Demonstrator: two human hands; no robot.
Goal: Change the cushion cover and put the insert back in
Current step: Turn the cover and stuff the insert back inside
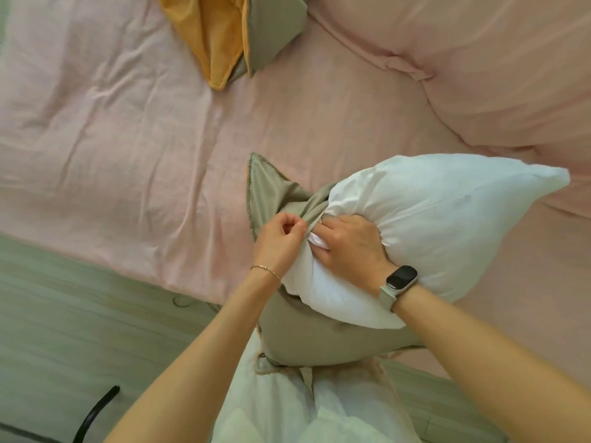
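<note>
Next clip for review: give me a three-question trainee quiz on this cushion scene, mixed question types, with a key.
1. True or false: the white insert is fully inside the taupe cover.
2. Which hand pinches the cover's edge? A) left hand B) right hand
3. Fill in: the spare yellow and taupe cover lies on the ____ bedsheet.

Key
1. False; most of the insert sticks out.
2. A; the right hand presses into the insert at the opening, fingers curled into the fabric.
3. Pink.
</note>
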